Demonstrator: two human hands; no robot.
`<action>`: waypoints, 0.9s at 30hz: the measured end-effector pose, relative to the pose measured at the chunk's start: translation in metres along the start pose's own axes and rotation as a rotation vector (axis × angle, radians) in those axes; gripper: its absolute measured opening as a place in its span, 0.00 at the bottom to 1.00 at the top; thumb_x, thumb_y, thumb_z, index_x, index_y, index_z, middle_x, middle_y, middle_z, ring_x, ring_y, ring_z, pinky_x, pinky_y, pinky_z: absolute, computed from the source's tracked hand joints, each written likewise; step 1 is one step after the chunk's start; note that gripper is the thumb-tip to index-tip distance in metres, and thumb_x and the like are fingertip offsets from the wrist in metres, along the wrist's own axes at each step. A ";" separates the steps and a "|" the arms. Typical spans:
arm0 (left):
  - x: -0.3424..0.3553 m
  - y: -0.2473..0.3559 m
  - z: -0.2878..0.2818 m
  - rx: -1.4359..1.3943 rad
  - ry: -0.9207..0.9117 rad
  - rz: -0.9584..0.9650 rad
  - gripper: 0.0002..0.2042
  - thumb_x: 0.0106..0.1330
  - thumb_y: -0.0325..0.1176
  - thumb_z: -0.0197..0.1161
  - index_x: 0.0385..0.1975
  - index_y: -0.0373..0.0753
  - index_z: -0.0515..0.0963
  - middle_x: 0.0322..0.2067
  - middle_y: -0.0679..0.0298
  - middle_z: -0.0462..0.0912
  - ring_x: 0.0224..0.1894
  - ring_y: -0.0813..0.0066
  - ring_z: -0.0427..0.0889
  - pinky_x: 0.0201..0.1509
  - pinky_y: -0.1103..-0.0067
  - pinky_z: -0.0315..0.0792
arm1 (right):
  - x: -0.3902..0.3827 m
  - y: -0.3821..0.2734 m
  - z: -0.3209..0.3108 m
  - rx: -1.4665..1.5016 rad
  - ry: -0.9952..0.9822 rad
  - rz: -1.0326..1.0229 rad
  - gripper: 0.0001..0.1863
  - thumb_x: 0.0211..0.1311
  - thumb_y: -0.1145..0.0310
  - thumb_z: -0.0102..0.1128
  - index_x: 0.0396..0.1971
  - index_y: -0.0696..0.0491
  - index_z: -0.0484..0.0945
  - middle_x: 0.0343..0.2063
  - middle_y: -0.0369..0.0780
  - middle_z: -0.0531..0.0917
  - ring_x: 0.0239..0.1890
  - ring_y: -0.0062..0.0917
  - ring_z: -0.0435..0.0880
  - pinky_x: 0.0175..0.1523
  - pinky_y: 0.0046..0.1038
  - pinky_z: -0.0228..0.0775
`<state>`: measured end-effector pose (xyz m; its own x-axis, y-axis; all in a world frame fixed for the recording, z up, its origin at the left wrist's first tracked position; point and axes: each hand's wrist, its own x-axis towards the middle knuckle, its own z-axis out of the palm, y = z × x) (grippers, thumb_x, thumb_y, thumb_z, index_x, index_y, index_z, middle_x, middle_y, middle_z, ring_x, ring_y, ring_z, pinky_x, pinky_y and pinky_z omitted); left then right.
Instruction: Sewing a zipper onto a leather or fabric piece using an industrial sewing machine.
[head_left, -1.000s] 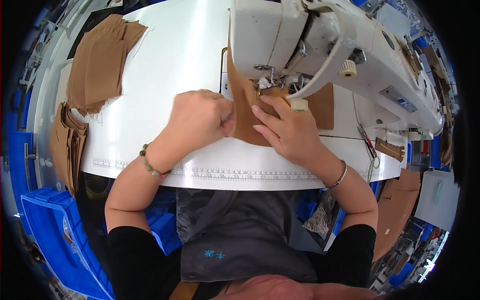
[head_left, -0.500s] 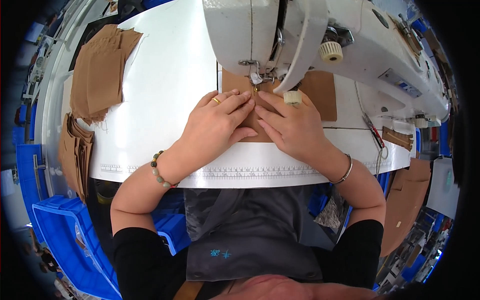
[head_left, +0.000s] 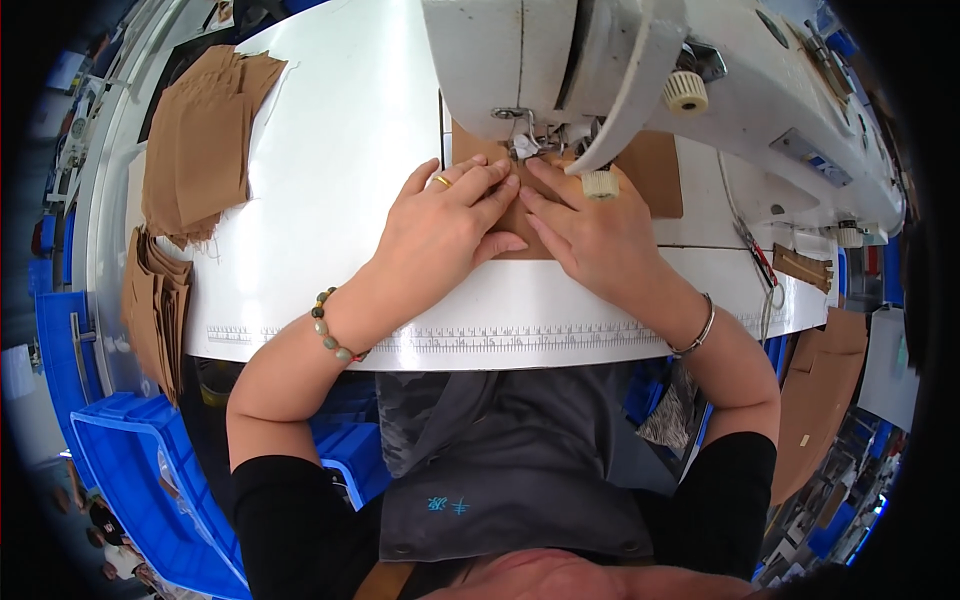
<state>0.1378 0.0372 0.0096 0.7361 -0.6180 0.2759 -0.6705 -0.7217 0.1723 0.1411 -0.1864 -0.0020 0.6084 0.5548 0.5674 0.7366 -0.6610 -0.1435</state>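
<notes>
Both hands lie flat on a tan fabric piece (head_left: 655, 175) under the head of the white sewing machine (head_left: 560, 60). Left hand (head_left: 440, 225): fingers extended and close together, pressing the fabric down, tips just beside the presser foot (head_left: 525, 148); gold ring on one finger, beaded bracelet (head_left: 330, 328) at the wrist. Right hand (head_left: 590, 225): fingers likewise extended and pressing, not gripping, index tip touching the left fingertips near the needle area. Fabric rests on the white table (head_left: 340, 150), partly covered by both hands. Stack of tan cut pieces (head_left: 200, 140) at far left, well apart; blue bins (head_left: 130, 470) beneath the table edge.
</notes>
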 end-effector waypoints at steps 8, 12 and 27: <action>0.004 -0.003 0.003 -0.001 0.011 0.002 0.28 0.64 0.51 0.68 0.57 0.37 0.83 0.60 0.61 0.81 0.65 0.62 0.78 0.68 0.58 0.71 | 0.001 0.004 0.007 -0.027 0.048 -0.006 0.09 0.58 0.68 0.67 0.35 0.56 0.88 0.32 0.41 0.86 0.38 0.33 0.82 0.59 0.40 0.74; 0.004 -0.003 0.003 0.002 0.005 -0.004 0.27 0.64 0.51 0.68 0.57 0.38 0.83 0.60 0.62 0.81 0.65 0.62 0.78 0.68 0.57 0.70 | 0.001 0.004 0.009 0.005 0.064 -0.002 0.07 0.58 0.69 0.67 0.32 0.55 0.88 0.31 0.39 0.85 0.39 0.33 0.83 0.59 0.40 0.74; 0.005 -0.005 0.004 0.002 -0.009 -0.026 0.29 0.65 0.53 0.66 0.58 0.38 0.82 0.61 0.62 0.81 0.66 0.63 0.77 0.69 0.57 0.70 | 0.000 0.008 0.011 -0.007 0.050 0.001 0.06 0.59 0.68 0.68 0.28 0.55 0.87 0.26 0.41 0.82 0.36 0.35 0.82 0.58 0.42 0.75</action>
<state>0.1449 0.0363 0.0065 0.7539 -0.6020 0.2631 -0.6511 -0.7381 0.1771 0.1502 -0.1855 -0.0120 0.5936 0.5279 0.6074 0.7335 -0.6654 -0.1385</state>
